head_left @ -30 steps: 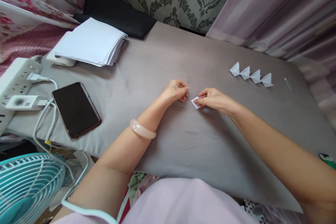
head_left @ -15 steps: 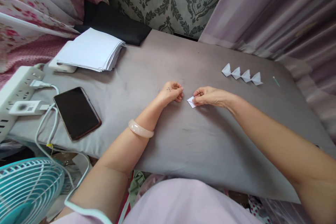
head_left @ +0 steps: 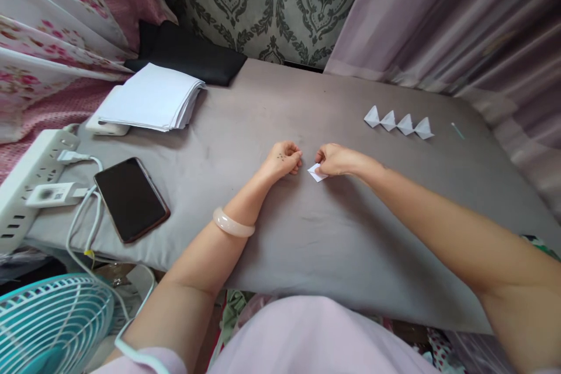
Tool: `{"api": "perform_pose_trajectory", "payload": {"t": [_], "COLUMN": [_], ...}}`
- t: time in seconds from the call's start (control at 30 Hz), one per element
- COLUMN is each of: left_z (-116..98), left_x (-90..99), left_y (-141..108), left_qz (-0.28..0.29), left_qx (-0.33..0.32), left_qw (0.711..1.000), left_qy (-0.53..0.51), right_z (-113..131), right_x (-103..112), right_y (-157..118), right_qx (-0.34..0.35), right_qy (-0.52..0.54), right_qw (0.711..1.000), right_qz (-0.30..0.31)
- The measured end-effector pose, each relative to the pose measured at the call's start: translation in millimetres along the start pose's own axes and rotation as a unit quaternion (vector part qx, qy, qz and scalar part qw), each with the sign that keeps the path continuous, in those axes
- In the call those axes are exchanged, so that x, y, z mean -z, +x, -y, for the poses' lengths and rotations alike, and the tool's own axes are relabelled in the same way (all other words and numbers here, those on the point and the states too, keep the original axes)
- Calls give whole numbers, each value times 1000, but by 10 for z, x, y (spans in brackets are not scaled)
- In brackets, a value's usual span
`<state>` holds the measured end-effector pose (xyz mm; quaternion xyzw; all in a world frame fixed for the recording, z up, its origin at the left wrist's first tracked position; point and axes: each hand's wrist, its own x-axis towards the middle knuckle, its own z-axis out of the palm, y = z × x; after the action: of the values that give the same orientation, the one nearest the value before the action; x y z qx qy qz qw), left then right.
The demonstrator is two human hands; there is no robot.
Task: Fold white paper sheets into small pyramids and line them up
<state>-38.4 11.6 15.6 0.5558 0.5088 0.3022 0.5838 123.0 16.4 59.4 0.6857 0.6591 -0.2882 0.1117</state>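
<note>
My right hand [head_left: 332,159] pinches a small folded piece of white paper [head_left: 312,173] by its right side, low at the grey-covered surface. The paper is diamond-shaped with a crease line, and my fingers cover part of it. Just left of it, my left hand [head_left: 284,159] rests with its fingers curled in and nothing visible in them. It is apart from the paper. Farther back on the right, several folded white paper shapes with pointed tops [head_left: 405,123] stand in a row.
A stack of white paper [head_left: 151,96] lies at the back left, near a black folded cloth [head_left: 188,52]. Closer on the left are a phone [head_left: 131,198], a power strip [head_left: 33,172] with cables and a turquoise fan [head_left: 52,327]. A thin stick [head_left: 458,130] lies far right.
The view has shifted slightly. My right hand has turned over the folded paper, its fingers now more tucked in and pointing downward. My left hand stays curled beside it.
</note>
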Motion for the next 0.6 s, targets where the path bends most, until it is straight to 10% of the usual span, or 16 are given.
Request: {"api": "perform_pose_trajectory", "payload": {"t": [0.37, 0.6], "left_z": [28, 53], "left_x": [-14, -34], "left_y": [1, 4], "left_qz": [-1, -11], "left_qx": [-27, -41], "left_qw": [1000, 999], "left_qy": [4, -15], "right_z": [-244, -400], "right_x": [-197, -182], "right_y": [-143, -224], "right_qx": [189, 224], "right_qy": [38, 195], "right_qw": [977, 954], "right_qz": [-94, -26]}}
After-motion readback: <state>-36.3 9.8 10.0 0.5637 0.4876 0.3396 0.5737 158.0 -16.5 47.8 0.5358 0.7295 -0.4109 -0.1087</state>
